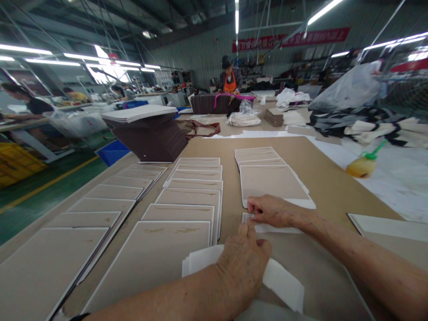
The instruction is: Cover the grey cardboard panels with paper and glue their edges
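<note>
My left hand (pixel 245 263) is closed over a bundle of white strips (pixel 284 285), whose ends stick out on both sides of the palm. Its forefinger reaches forward to the top corner of the beige panel (pixel 310 263) in front of me. My right hand (pixel 272 210) is closed too, its thumb and fingertips pinched at that same corner. They grip a white strip (pixel 276 228) that lies along the panel's top edge. The two hands' fingertips almost touch. Just beyond sits a short overlapping row of beige panels (pixel 270 180) with white edges.
Two overlapping rows of beige panels (pixel 180 236) cover the table's left side, some with glue-like smears. Behind them rises a tall dark stack (pixel 150 138). A yellow bottle with a green nozzle (pixel 363 165) lies at right, near another panel (pixel 394 236). A person in an orange apron (pixel 230 82) stands across the table.
</note>
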The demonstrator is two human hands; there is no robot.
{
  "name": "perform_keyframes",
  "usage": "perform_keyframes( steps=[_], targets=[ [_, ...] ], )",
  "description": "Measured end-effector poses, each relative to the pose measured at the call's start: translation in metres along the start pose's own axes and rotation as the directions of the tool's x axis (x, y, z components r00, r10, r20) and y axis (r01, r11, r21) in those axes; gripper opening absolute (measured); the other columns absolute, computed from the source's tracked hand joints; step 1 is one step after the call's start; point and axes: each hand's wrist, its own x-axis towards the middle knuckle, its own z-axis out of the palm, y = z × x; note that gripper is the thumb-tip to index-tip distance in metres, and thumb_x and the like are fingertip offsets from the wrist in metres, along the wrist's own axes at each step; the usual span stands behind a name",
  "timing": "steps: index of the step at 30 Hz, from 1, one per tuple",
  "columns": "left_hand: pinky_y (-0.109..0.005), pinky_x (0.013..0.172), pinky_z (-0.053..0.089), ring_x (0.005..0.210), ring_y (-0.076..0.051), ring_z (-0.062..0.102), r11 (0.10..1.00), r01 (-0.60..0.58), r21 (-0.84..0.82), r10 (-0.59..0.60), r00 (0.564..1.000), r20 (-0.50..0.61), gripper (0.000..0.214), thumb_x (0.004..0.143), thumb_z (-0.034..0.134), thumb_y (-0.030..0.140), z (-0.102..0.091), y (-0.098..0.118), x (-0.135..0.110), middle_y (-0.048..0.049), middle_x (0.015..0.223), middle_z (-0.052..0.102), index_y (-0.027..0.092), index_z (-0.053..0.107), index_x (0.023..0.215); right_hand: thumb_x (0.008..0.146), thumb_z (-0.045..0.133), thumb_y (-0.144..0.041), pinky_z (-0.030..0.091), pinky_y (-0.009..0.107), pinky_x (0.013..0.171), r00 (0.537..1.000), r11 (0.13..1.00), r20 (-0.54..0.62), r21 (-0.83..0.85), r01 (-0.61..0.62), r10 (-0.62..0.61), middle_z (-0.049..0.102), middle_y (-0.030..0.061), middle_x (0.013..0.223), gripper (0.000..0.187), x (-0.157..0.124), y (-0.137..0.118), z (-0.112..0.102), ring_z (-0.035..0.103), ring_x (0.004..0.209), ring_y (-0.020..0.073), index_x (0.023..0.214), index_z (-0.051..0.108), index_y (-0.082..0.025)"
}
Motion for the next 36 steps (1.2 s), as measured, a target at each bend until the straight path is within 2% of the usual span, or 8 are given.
perform_keyframes(
  steps=[5,8,11,15,21,27,32,36],
  targets=[
    [-0.048,0.081,0.058,0.118,-0.040,0.054,1.000,-0.026,-0.002,0.026,1.000,0.011,0.036,0.077,0.073,0.025,-0.001,-0.004,0.002,-0.0284,0.135,0.052,0.013,0.063,0.110,0.079,0.074,-0.024,0.025,0.026,0.054,1.000,0.999,0.010,-0.032,-0.008,0.008,0.059,-0.0044,0.069,0.019,0.002,-0.002,-0.001,0.048,0.060,0.0131,0.083,0.055,-0.022],
    [-0.046,0.086,0.056,0.110,-0.036,0.056,0.995,-0.098,0.030,0.097,0.995,0.017,0.035,0.074,0.075,0.022,-0.001,-0.005,0.003,-0.0237,0.116,0.063,0.012,0.063,0.105,0.077,0.076,-0.024,0.025,0.026,0.054,1.000,0.999,0.005,-0.032,-0.031,0.031,0.060,-0.0037,0.069,0.021,0.000,-0.002,-0.003,0.049,0.062,0.0136,0.082,0.056,-0.022],
    [-0.045,0.086,0.056,0.110,-0.035,0.055,0.992,-0.119,0.042,0.118,0.993,0.029,0.038,0.071,0.076,0.020,-0.003,-0.006,0.004,-0.0209,0.106,0.064,0.011,0.062,0.106,0.075,0.076,-0.021,0.027,0.026,0.054,0.999,0.999,-0.008,-0.017,-0.048,0.048,0.061,-0.0032,0.070,0.020,-0.005,0.004,-0.005,0.051,0.063,0.0143,0.084,0.058,-0.021],
    [-0.044,0.081,0.057,0.110,-0.035,0.055,0.997,-0.070,0.026,0.069,0.996,0.048,0.033,0.075,0.072,0.018,-0.004,-0.006,0.004,-0.0200,0.109,0.063,0.014,0.062,0.106,0.074,0.071,-0.016,0.032,0.024,0.055,0.999,0.997,-0.009,0.055,-0.046,0.047,0.064,-0.0036,0.075,0.021,-0.015,0.016,-0.007,0.055,0.066,0.0142,0.092,0.059,-0.021],
    [-0.047,0.083,0.056,0.114,-0.038,0.053,0.997,-0.080,0.023,0.079,0.997,0.024,0.024,0.083,0.064,0.020,-0.002,-0.007,0.005,-0.0240,0.115,0.061,0.013,0.062,0.106,0.074,0.063,-0.012,0.034,0.024,0.055,0.995,0.989,-0.068,0.132,-0.068,0.078,0.062,-0.0041,0.072,0.025,-0.032,0.030,-0.004,0.053,0.064,0.0140,0.097,0.058,-0.020],
    [-0.046,0.077,0.057,0.113,-0.038,0.052,0.997,-0.064,0.033,0.064,0.998,0.019,0.033,0.074,0.071,0.018,0.004,-0.008,0.006,-0.0225,0.117,0.059,0.016,0.061,0.105,0.076,0.061,-0.014,0.034,0.026,0.056,0.988,0.979,-0.101,0.177,-0.096,0.116,0.061,-0.0033,0.072,0.026,-0.047,0.041,0.003,0.052,0.064,0.0153,0.101,0.057,-0.020],
    [-0.046,0.077,0.058,0.111,-0.037,0.053,0.996,-0.087,0.024,0.086,0.996,0.033,0.042,0.067,0.074,0.015,0.005,-0.010,0.007,-0.0210,0.112,0.060,0.016,0.061,0.106,0.077,0.058,-0.017,0.035,0.027,0.057,0.976,0.960,-0.140,0.250,-0.127,0.166,0.060,-0.0022,0.075,0.019,-0.062,0.048,0.004,0.052,0.066,0.0160,0.095,0.054,-0.021],
    [-0.046,0.082,0.057,0.114,-0.036,0.051,0.997,-0.073,0.027,0.072,0.997,0.039,0.038,0.071,0.069,0.014,0.004,-0.011,0.008,-0.0189,0.117,0.058,0.018,0.061,0.108,0.079,0.058,-0.029,0.039,0.026,0.058,0.971,0.908,-0.126,0.395,-0.138,0.202,0.058,-0.0027,0.078,0.022,-0.071,0.055,-0.001,0.053,0.067,0.0147,0.098,0.051,-0.021]
  ],
)
